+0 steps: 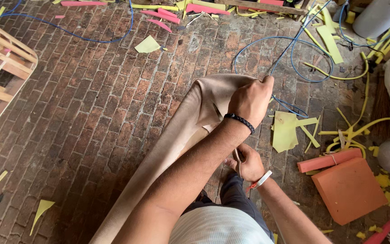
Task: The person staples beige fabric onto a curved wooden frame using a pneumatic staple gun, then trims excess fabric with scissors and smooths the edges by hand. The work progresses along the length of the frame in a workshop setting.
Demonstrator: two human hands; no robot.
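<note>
A long sheet of tan fabric runs from the bottom left up to the middle of the view. My left hand, with a black braided band at the wrist, is closed on the sheet's top edge and holds it up. Lower down, my right hand, with a white wristband, grips a pair of scissors whose blades sit by the fabric's lower edge. My left forearm hides part of the fabric and the scissors.
Brick floor strewn with yellow and pink foam scraps. An orange foam block and orange strip lie at right. A blue cable loops behind my hands. A wooden frame stands at left, a grey bucket top right.
</note>
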